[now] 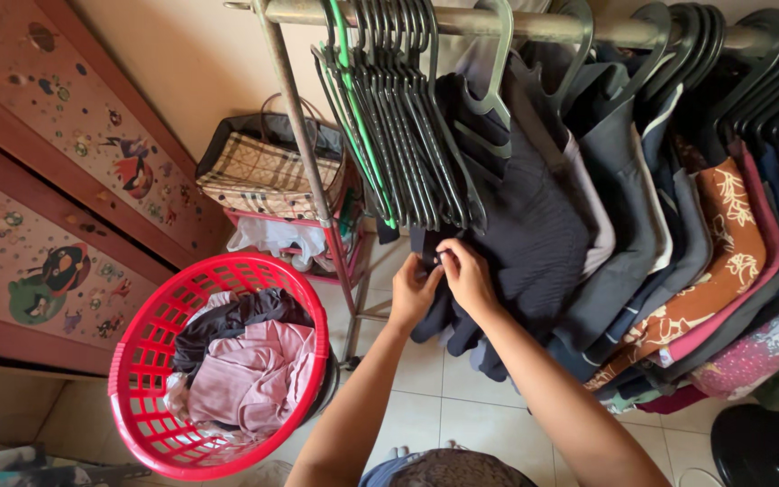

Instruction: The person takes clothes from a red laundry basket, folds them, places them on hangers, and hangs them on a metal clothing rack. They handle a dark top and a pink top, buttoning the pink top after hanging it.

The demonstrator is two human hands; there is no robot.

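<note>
Both my hands are at the lower edge of a dark navy garment [520, 212] that hangs on a grey hanger [496, 86] from a metal clothes rail [534, 25]. My left hand [413, 290] grips the fabric's left edge. My right hand [468, 273] pinches the same fabric just beside it, fingers closed. The garment hangs at the left end of a row of hung clothes, next to a bunch of empty grey and green hangers [398, 108].
A round red laundry basket [142, 410] holding pink and dark clothes stands on the tiled floor at lower left. Behind it are a plaid bag [259, 167] on a small rack, a decorated wooden cabinet [56, 198], and the rail's upright pole [313, 171]. A black round object [764, 446] sits lower right.
</note>
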